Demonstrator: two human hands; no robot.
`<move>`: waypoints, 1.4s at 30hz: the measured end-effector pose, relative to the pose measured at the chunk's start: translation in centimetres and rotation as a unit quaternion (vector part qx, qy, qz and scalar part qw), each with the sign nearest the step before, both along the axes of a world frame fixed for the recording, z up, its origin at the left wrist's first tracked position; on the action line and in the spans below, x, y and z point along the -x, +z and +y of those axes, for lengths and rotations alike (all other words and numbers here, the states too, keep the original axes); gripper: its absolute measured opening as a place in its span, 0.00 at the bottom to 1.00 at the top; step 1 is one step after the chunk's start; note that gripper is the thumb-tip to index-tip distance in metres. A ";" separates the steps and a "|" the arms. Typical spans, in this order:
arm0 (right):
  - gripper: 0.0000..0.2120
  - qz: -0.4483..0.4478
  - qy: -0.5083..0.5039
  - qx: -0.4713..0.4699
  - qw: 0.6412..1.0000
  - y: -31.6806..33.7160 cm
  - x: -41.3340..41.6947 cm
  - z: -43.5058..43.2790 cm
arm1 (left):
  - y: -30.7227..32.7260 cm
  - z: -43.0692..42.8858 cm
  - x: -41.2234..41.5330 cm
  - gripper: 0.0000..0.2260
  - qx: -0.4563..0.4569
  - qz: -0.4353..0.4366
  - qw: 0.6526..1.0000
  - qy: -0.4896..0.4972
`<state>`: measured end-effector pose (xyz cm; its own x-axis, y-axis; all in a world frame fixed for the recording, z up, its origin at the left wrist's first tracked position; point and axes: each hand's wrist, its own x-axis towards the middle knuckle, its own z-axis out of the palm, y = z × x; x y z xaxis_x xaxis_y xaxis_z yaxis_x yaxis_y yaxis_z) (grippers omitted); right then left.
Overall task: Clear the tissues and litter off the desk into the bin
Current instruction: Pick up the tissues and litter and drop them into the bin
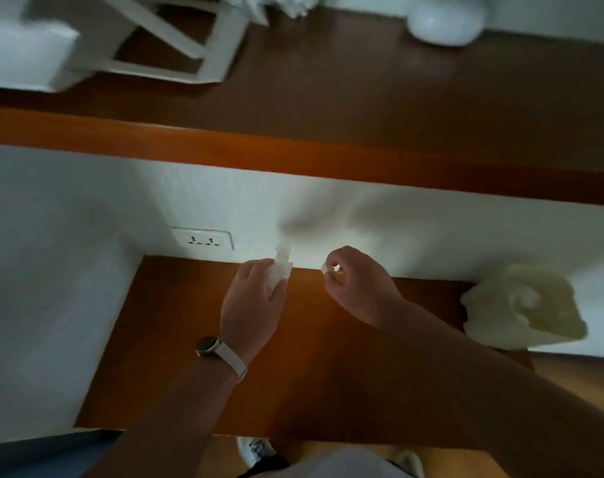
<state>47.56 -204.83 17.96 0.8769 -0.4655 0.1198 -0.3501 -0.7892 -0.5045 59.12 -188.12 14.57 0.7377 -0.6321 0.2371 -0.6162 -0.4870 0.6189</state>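
Left hand (255, 298) grips a tissue (279, 267), right hand (359, 284) pinches a scrap (325, 268); both remain left of the bin (524, 305), undeposited.

Desk (176, 339) glossy brown wood; tissue (280, 267) soft crumpled white paper.

1. The left hand (255, 301) and right hand (359, 288) are bare, with no gloves or rings visible.
2. Both forearms are uncovered; no sleeve shows on either one.
3. A watch (207, 346) sits on the left wrist, its dark, rounded face framed in a metallic case.
4. The watch's strap (232, 361) is pale, whitish and smooth.
5. At six o'clock, light grey clothing (345, 465) covers the lower body.
6. White shoes (255, 450) with dark markings show beside it.
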 end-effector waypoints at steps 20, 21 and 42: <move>0.04 -0.042 -0.072 -0.007 0.996 0.4 33.1 -21.6 | 2.2 -25.4 28.8 0.18 -0.030 -0.039 0.990 -0.130; 0.04 -0.040 -0.061 -0.011 0.997 0.5 33.9 -22.3 | 2.3 -26.1 29.6 0.18 -0.035 -0.041 0.990 -0.132; 0.10 0.022 -0.045 0.031 0.998 -2.2 35.9 -25.7 | -0.2 -30.3 31.5 0.20 -0.100 -0.073 0.967 -0.224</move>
<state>11.67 -230.50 15.72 0.8366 -0.5360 0.1130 -0.4423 -0.7828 -0.4377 27.59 -218.41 14.34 0.3463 -0.9248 0.1576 -0.8673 -0.2515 0.4297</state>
